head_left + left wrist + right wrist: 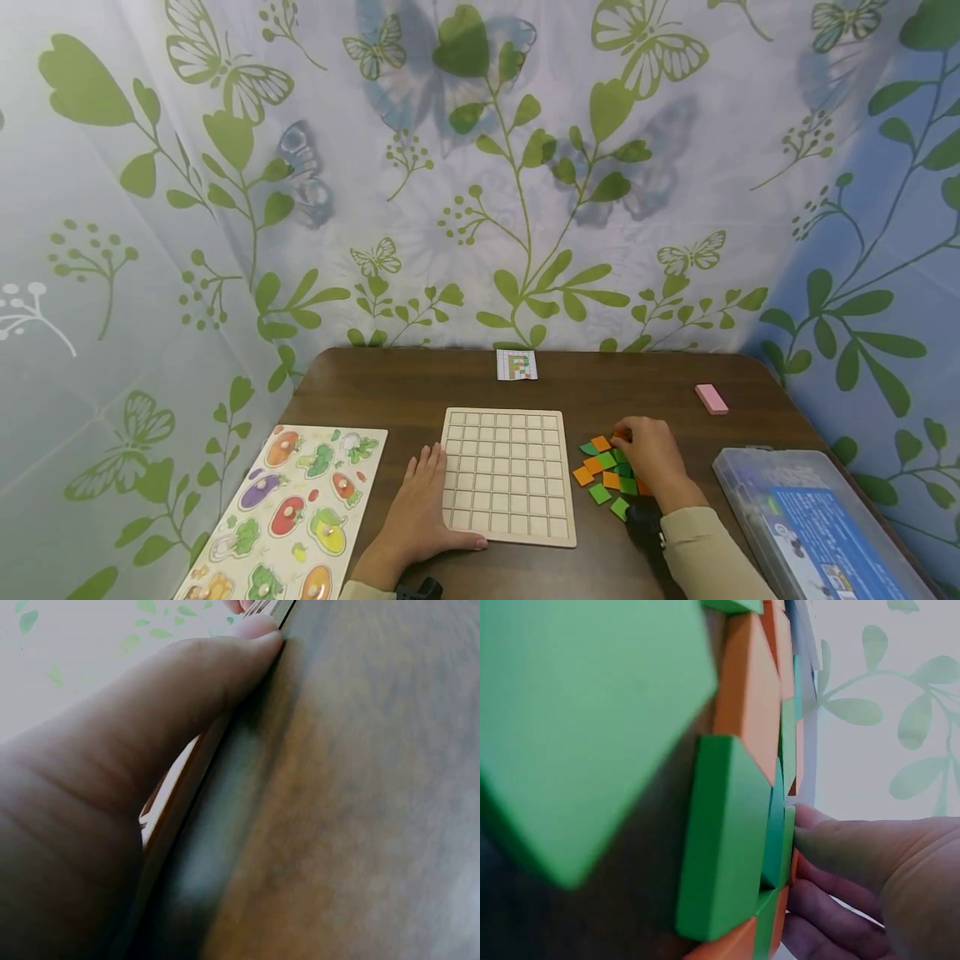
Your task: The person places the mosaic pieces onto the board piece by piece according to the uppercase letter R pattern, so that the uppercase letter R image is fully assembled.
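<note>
A pale wooden grid board (508, 476) lies on the table. My left hand (420, 508) rests at its near left corner, fingers straight along the left edge and thumb (217, 671) stretched along the front edge. To the right of the board is a loose pile of orange and green square tiles (610, 471). Over the pile's far right side my right hand (654, 454) is bent down, thumb and fingertips pinching an orange tile (621, 434). In the right wrist view, a green tile (724, 840) stands out close to the camera, and the fingertips are partly hidden behind other tiles.
On the left lies a vegetable knob puzzle board (300, 500). A small card with a coloured grid pattern (517, 365) is at the table's back edge. A pink block (711, 399) lies at the back right, and a clear plastic case (817, 525) sits at the right edge.
</note>
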Tool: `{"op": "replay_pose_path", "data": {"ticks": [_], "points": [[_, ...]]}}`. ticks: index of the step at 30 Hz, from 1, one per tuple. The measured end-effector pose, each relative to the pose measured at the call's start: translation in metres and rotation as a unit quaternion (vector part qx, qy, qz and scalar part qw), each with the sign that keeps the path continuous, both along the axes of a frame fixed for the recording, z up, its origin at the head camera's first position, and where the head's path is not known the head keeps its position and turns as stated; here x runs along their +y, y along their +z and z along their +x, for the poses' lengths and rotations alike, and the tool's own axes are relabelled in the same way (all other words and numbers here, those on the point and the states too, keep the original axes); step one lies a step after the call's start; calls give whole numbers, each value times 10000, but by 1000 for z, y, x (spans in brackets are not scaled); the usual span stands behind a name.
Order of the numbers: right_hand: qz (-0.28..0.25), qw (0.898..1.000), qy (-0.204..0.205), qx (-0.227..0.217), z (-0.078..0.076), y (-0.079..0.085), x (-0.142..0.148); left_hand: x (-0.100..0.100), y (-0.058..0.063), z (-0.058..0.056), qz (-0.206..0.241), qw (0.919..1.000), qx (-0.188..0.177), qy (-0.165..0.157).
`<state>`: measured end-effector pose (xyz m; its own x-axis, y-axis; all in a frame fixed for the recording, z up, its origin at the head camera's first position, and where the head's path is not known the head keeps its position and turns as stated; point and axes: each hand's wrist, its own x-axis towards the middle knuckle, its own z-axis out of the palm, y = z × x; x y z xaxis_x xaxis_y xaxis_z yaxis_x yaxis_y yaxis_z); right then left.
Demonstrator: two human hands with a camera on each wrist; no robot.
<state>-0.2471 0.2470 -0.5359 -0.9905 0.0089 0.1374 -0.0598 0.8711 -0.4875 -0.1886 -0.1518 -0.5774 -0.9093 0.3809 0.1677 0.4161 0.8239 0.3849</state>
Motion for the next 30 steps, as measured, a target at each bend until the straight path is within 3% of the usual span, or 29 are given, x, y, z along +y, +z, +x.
{"op": "replay_pose_path", "data": {"ticks": [7, 19, 30], "points": [[283, 9993, 232, 8, -5, 0, -2, 0, -1, -1, -72, 9999, 78, 33], [343, 9993, 172, -25, -6, -1, 1, 1, 0, -3, -66, 10000, 15, -15], [175, 9978, 384, 516, -4, 4, -18, 0, -1, -3, -85, 10000, 24, 11]]}}
